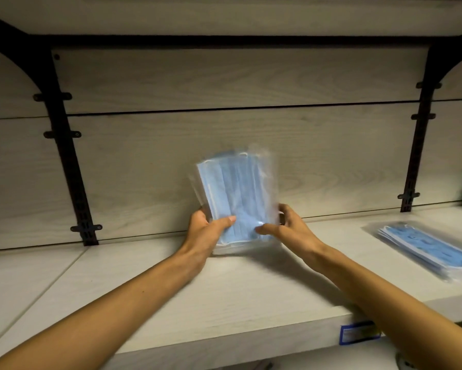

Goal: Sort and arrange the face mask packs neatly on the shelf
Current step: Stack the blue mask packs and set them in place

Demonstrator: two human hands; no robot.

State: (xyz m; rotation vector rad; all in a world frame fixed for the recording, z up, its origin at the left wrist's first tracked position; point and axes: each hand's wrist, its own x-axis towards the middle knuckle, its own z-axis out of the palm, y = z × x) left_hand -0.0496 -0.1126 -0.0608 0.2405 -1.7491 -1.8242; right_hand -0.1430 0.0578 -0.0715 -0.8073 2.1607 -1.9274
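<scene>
The left hand (203,231) grips the lower left corner of a clear plastic pack of pale blue pleated face masks (237,198), thumb laid across the front and fingers curled behind it. The right hand (285,228) meets the pack's lower right edge — its thumb touches the front of the plastic and its fingers curl round the side, pinching it. Held between the two hands, the pack stands upright on its short end, tilted slightly to the left, its bottom edge at the pale wood-grain shelf (171,284) and its top close to the matching wood-grain back panel (224,81); the outline is blurred. Well apart to the right, a second clear pack of blue face masks (422,249) lies flat on the same shelf. Black slotted metal uprights (67,156) run up the back panel on both sides — each curving into a bracket under the shelf above. A small blue-bordered label (359,333) sits on the shelf's front edge below the right forearm.
</scene>
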